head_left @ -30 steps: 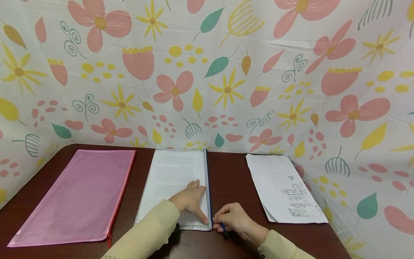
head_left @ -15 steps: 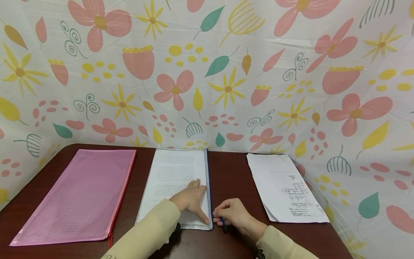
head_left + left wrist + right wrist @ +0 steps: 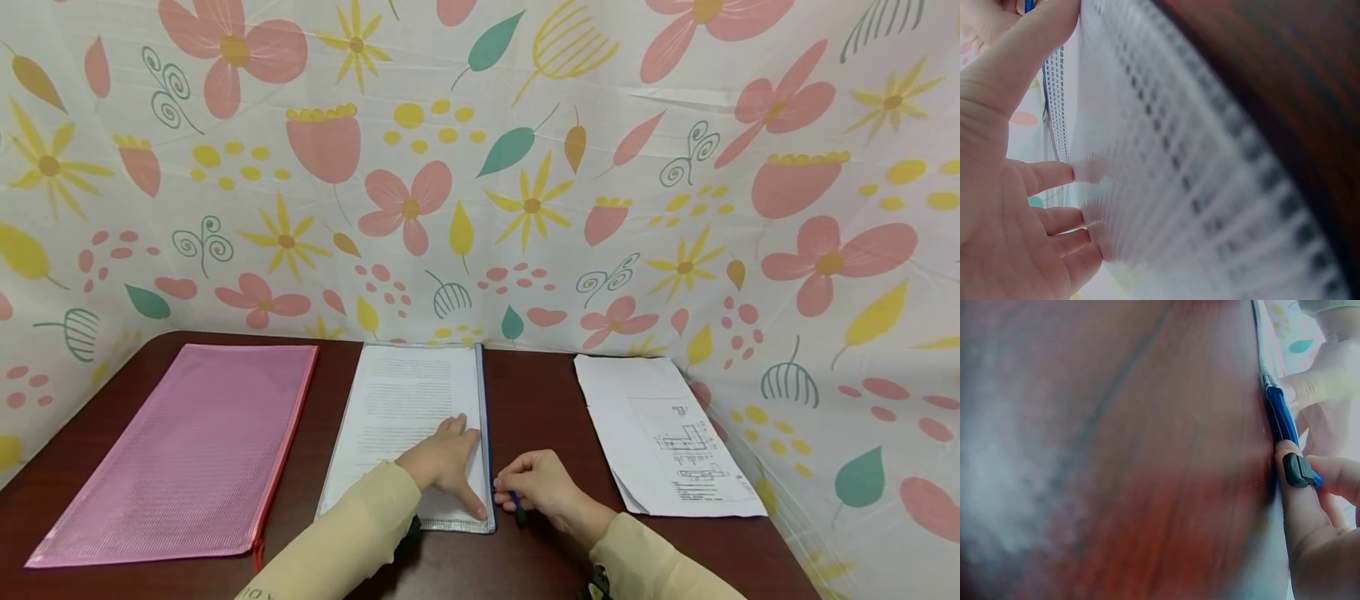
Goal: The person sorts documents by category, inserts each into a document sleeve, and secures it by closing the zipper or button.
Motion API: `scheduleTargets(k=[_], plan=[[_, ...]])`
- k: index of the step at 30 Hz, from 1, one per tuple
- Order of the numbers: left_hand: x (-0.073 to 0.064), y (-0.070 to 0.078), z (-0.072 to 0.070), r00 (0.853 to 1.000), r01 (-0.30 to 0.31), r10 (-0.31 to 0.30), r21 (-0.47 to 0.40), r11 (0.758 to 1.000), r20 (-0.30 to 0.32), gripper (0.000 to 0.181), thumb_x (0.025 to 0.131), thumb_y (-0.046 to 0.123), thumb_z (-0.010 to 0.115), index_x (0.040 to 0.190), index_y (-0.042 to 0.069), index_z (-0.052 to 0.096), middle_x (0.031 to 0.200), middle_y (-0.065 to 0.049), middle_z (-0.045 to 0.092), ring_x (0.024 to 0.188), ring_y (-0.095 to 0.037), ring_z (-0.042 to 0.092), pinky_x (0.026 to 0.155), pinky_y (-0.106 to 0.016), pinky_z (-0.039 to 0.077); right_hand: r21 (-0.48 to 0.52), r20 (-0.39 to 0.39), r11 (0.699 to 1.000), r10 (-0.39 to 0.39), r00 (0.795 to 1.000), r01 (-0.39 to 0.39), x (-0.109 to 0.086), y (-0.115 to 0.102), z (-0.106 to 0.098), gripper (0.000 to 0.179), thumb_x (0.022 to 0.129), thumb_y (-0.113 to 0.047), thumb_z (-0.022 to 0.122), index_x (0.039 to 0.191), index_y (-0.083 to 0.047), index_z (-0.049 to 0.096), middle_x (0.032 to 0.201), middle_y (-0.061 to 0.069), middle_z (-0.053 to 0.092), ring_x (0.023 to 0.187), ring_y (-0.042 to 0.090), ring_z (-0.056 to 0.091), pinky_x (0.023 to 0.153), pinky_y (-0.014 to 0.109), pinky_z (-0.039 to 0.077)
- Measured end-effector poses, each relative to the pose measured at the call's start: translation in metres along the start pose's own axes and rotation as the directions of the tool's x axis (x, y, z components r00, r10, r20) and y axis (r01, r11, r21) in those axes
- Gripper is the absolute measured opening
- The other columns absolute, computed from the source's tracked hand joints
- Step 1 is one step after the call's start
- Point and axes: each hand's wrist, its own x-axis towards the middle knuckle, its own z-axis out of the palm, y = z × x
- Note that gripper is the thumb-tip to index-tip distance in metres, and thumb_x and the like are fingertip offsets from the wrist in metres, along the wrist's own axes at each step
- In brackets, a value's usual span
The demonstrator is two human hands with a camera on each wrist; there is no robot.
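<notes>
A clear mesh zip folder [image 3: 405, 400] with printed sheets inside lies at the middle of the table. My left hand [image 3: 444, 467] rests on its lower right part, thumb and fingers spread. Up close in the left wrist view, the fingers [image 3: 1054, 175] touch the mesh surface. At the folder's blue zipped right edge, near the bottom corner, my right hand [image 3: 542, 493] pinches the zipper pull. A blue cord with a dark end piece [image 3: 1298, 470] hangs from the pull by the fingers. The slider itself is mostly hidden by the fingertips.
To the left lies a pink mesh zip folder [image 3: 195, 450] with a red zipped edge and red cord. A stack of white paper [image 3: 637, 417] with a printed drawing lies at the right. A flower-patterned cloth [image 3: 480, 208] hangs behind the brown table [image 3: 532, 400].
My right hand has slid slightly away from me along the folder's right edge. The left hand stays in place on the folder.
</notes>
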Motion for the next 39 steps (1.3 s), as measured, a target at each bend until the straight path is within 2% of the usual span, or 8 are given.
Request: scheduleTargets(k=[8,16,23,39], plan=[[0.004,-0.002,0.002,1.000,0.003,-0.003,0.032,0.999,-0.007,0.123,0.046,0.063,0.084,0.144,0.008,0.035,0.154,-0.020,0.021,0.143,-0.034,0.020,0.112,-0.043,0.030,-0.013,-0.015,1.000,-0.003,1.000,0.002,0.005,0.000,-0.001,0.020,0.084,-0.004,0.066,0.092,0.014,0.065,0.079,0.015,0.071,0.065,0.016,0.069,0.062,0.035,0.058],[0.005,-0.002,-0.002,1.000,0.000,0.001,0.075,0.997,-0.014,0.117,0.046,0.064,0.084,0.139,0.009,0.042,0.150,-0.017,0.031,0.139,-0.031,0.028,0.109,-0.042,0.035,-0.010,-0.035,1.000,-0.011,0.999,0.011,0.009,-0.003,-0.002,0.020,0.084,-0.004,0.066,0.092,0.014,0.065,0.077,0.013,0.071,0.063,0.013,0.068,0.060,0.032,0.057],[0.006,-0.003,-0.008,1.000,0.006,-0.005,0.057,0.998,-0.006,0.105,0.047,0.055,0.088,0.134,0.012,0.048,0.143,-0.013,0.039,0.132,-0.029,0.036,0.106,-0.041,0.039,-0.005,-0.052,1.000,-0.010,0.999,0.010,0.014,-0.004,-0.001,0.018,0.084,-0.002,0.066,0.091,0.014,0.065,0.077,0.013,0.071,0.063,0.013,0.068,0.060,0.031,0.057],[0.008,-0.004,-0.008,1.000,-0.003,0.004,0.057,0.998,-0.013,0.102,0.047,0.053,0.089,0.132,0.012,0.049,0.139,-0.012,0.041,0.130,-0.028,0.038,0.104,-0.039,0.040,-0.028,-0.096,1.000,-0.006,0.995,0.004,0.021,-0.008,-0.001,0.015,0.083,-0.001,0.066,0.089,0.012,0.066,0.074,0.012,0.071,0.060,0.013,0.067,0.058,0.030,0.057]])
